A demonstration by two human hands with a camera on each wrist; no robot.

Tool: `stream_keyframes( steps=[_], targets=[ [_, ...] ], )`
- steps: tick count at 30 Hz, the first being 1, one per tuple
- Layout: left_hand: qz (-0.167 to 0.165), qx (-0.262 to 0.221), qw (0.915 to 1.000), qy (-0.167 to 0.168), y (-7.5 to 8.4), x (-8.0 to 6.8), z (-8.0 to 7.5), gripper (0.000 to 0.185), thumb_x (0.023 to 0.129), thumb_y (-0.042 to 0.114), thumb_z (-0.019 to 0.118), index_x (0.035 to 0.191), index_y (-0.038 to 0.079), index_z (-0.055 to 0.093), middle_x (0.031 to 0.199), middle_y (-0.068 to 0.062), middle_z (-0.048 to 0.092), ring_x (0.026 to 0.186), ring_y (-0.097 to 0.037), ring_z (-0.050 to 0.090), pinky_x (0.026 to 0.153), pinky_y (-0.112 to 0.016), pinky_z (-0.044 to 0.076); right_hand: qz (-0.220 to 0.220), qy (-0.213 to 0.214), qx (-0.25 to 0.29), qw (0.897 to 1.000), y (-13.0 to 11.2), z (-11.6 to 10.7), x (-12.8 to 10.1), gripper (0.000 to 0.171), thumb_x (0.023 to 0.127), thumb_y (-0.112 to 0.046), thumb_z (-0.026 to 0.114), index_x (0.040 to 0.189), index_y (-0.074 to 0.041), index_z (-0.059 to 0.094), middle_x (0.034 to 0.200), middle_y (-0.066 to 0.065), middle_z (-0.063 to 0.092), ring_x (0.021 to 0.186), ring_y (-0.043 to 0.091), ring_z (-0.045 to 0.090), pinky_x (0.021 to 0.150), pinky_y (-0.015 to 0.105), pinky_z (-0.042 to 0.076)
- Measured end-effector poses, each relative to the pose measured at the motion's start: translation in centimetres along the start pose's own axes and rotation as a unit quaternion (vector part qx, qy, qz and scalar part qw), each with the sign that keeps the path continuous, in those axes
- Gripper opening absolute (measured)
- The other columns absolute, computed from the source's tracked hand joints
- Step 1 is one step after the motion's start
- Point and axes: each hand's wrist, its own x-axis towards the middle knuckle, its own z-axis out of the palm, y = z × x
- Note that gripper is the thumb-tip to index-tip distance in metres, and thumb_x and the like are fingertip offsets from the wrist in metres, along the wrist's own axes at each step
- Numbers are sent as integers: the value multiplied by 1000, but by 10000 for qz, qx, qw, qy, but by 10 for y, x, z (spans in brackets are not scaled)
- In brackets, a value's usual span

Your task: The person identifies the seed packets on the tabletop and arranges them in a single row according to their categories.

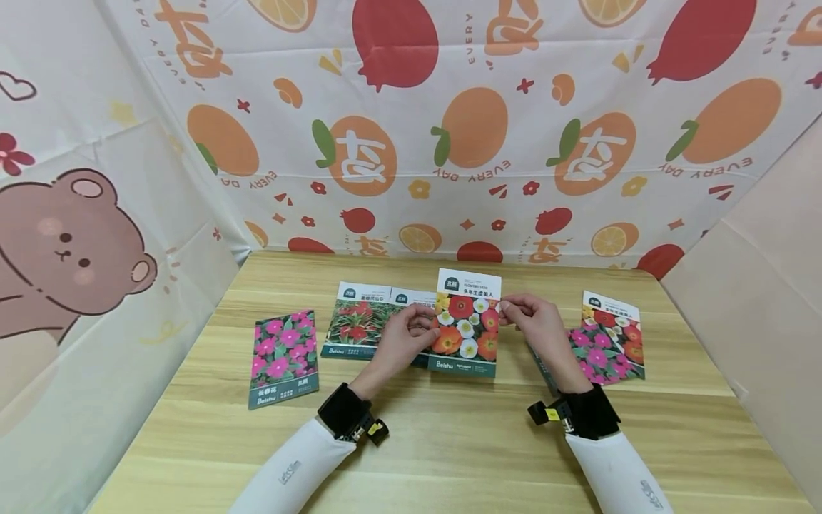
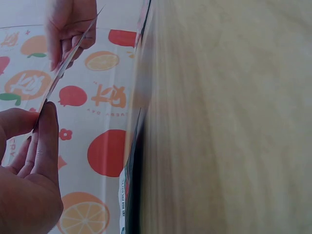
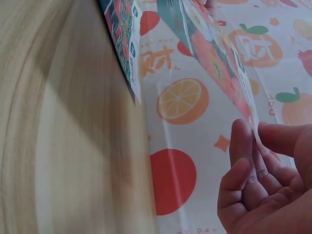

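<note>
Both hands hold one seed packet [image 1: 467,327] upright above the table, its face of red, orange and white poppies turned toward the head camera. My left hand [image 1: 406,335] pinches its left edge between thumb and fingers. On the opposite edge, my right hand [image 1: 539,325] pinches with thumb and fingertips. In the left wrist view the packet [image 2: 63,68] appears nearly edge-on, thin and slightly bent. Behind the left hand lie two red-flowered packets [image 1: 359,321] side by side, the right one partly hidden by the hand and the held packet.
A pink-flowered packet [image 1: 285,357] lies at the left of the wooden table [image 1: 443,450]. At the right, another pink-flowered packet [image 1: 600,353] overlaps a poppy packet [image 1: 613,310]; a further packet edge shows under the right wrist. A fruit-printed cloth [image 1: 417,193] hangs behind the table.
</note>
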Motion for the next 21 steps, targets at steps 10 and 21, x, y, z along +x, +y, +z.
stream_keyframes(
  steps=[10,21],
  targets=[
    [32,-28,9996,-290,-1,0,-4,33,97,6,71,129,1,64,101,-10,72,92,-20,73,81,-31,59,86,-110,-50,9999,3,3,5,34,107,-22,61,125,5,66,98,11,74,91,25,71,79,34,55],
    [18,-388,9992,-19,10,5,-32,33,104,6,62,137,4,57,118,-21,66,105,-44,67,89,-46,58,429,-459,70,9980,17,1,12,31,107,-13,59,126,12,63,91,6,71,88,25,68,74,31,54]
  ],
)
